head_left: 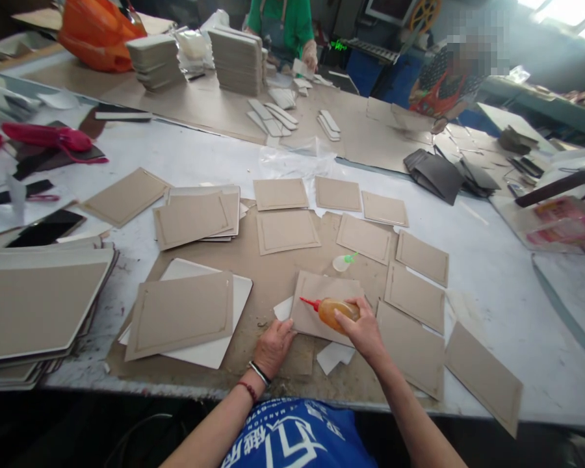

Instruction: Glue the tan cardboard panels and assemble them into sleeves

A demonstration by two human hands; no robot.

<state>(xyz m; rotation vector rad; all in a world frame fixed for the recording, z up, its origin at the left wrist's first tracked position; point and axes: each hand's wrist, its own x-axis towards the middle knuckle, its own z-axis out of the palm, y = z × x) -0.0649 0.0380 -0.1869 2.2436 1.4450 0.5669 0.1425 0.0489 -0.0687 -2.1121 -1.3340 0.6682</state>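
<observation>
My right hand (363,330) is closed round a squeeze bottle (337,313) of amber liquid, probably glue, tilted so its red nozzle (308,302) points left. The nozzle tip is over the left part of a brown cardboard panel (322,286); whether it touches cannot be made out. At the panel's lower left corner, my left hand (273,346) grips the edge with its fingers together. Scraps of white card (335,356) poke out from beneath this panel. Just beyond it lies a small pale bottle (342,262) with a green nozzle.
Brown panels with thin lines along their edges (414,296) lie to the right and behind. Stacked panels (185,312) are on the left, beside a taller pile (39,299). Across the table, a person in green (283,26) and another in a red apron (441,97) work.
</observation>
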